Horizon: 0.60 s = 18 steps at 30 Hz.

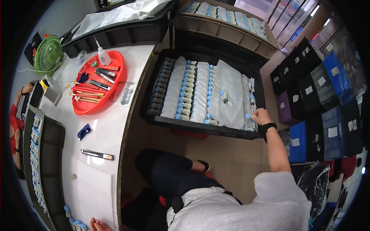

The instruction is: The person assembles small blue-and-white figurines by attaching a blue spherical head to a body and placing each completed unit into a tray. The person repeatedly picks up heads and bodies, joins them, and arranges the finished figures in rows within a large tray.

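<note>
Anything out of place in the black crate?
Yes: one small blue-topped figure rests alone on the wide white sheet, while similar figures are lined up in rows beside the sheets.

Your figurines (224,97) have light-blue tops and cream bodies; your sheets (229,111) are plain white, your crate (185,123) black. You have a white table (69,129), a bright red tray (81,111) and a green fan (48,56). Your T-shirt (239,210) is plain light grey, your wristband (269,126) black. One bin (290,107) beside you is purple.
</note>
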### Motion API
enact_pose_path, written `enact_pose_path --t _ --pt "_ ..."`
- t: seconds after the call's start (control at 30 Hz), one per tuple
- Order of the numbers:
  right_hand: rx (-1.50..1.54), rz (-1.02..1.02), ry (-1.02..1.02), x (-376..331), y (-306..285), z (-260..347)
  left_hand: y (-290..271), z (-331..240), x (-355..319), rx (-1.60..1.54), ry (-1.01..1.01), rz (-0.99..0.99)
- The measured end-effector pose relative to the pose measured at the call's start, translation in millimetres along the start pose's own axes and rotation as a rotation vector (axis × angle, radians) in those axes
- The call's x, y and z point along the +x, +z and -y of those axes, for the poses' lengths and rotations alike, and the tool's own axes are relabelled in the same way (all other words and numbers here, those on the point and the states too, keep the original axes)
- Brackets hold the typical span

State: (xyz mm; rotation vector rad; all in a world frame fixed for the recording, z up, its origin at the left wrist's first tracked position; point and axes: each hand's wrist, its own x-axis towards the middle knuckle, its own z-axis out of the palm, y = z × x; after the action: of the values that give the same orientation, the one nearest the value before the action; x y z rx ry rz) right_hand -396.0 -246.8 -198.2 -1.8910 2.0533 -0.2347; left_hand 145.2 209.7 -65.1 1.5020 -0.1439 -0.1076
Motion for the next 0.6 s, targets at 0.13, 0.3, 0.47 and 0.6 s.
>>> enact_pose_path --t 0.13,0.3,0.47,0.6 --pt "-0.080 0.105 0.025 -2 11 -4 0 1 -1 -0.018 0.013 -0.003" --pt "-0.141 0.242 -0.035 4 17 -12 -2 6 -4 0.027 0.049 0.041" --pt "-0.253 0.350 -0.177 17 22 -5 -23 25 5 -0.027 0.053 -0.044" --pt "-0.271 0.145 -0.352 24 40 -54 -2 16 3 -0.080 -0.008 -0.086"
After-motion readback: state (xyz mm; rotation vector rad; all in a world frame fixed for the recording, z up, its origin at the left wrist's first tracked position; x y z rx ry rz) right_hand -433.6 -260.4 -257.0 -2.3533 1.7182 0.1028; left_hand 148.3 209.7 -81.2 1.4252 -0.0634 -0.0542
